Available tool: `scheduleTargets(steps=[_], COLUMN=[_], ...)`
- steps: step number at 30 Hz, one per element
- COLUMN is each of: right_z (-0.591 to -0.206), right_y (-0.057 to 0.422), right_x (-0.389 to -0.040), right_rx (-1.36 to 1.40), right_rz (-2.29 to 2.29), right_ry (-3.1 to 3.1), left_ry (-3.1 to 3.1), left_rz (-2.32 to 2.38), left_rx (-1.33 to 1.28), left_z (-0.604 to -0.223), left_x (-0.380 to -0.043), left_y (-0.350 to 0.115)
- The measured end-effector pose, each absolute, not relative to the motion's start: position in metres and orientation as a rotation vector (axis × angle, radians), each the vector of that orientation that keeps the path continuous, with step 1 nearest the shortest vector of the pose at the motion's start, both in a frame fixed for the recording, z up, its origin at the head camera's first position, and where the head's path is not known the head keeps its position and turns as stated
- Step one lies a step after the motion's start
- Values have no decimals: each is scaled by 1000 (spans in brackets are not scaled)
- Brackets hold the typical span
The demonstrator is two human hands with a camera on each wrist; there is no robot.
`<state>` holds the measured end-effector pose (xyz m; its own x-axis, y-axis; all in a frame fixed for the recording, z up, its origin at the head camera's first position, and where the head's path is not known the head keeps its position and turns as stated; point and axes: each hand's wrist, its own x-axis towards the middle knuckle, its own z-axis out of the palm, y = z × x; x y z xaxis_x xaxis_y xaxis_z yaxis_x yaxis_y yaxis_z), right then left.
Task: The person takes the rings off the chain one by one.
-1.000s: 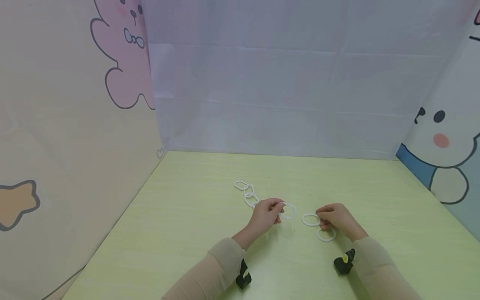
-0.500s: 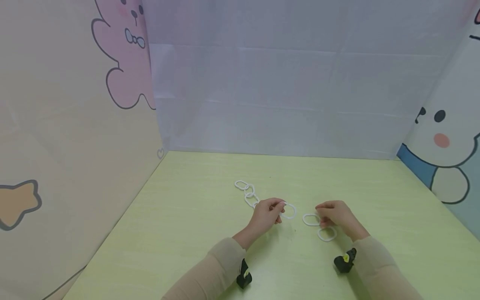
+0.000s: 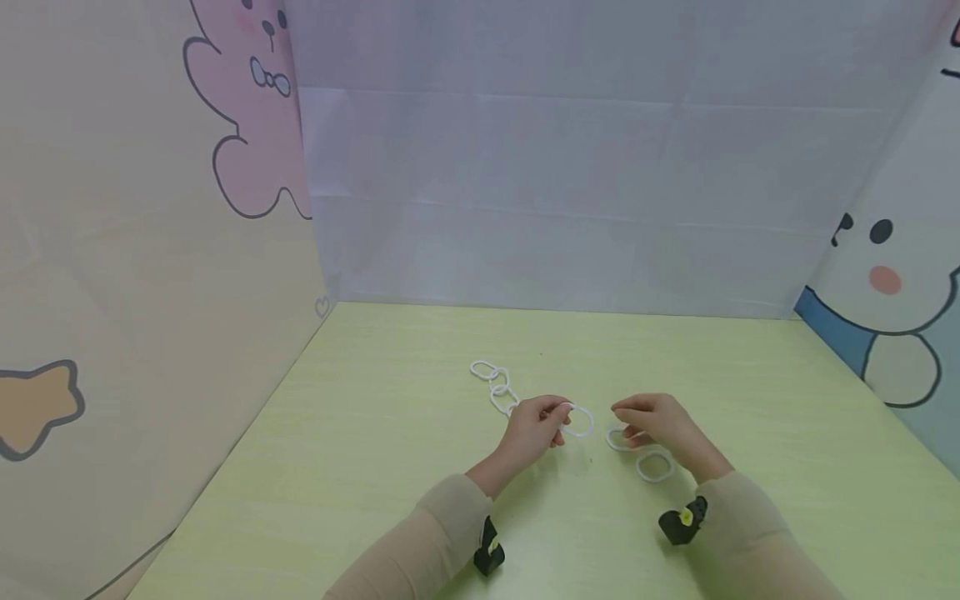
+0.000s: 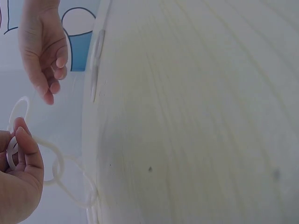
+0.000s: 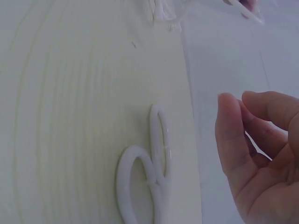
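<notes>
My left hand (image 3: 531,427) pinches a white plastic chain link (image 3: 592,422) between thumb and fingers, above the table. More joined white links, a short chain (image 3: 498,390), trail from behind that hand to the upper left on the table. In the left wrist view, linked loops (image 4: 58,161) hang beside the left fingers. My right hand (image 3: 663,421) hovers to the right with nothing held, its fingers loosely bent and thumb near the index fingertip. Below it lie two loose white links, one (image 3: 611,443) partly hidden by the fingers and another (image 3: 655,481) nearer me.
The pale yellow-green table (image 3: 360,483) is bordered by a plain light curtain (image 3: 495,200) behind and cartoon-printed sheets (image 3: 150,250) at the sides. A black wrist camera (image 3: 489,554) sits at the left cuff, another (image 3: 682,523) at the right.
My right hand has lifted away from the loose links and shifted left and slightly farther from me. The left hand holds its link in the same place.
</notes>
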<state>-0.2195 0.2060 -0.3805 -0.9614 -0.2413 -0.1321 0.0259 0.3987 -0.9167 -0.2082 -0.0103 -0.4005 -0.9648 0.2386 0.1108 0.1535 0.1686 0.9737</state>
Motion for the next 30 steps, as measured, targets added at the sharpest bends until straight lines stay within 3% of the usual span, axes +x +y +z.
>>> scheduleTargets(steps=[30], right_z=[-367], right_y=[192], right_x=[-212], right_rx=[-297], right_rz=[-1649], right_ry=[2335], left_ry=[2339], left_rz=[1951], left_rx=[364], left_z=[-400], left_x=[-207], left_y=[-9])
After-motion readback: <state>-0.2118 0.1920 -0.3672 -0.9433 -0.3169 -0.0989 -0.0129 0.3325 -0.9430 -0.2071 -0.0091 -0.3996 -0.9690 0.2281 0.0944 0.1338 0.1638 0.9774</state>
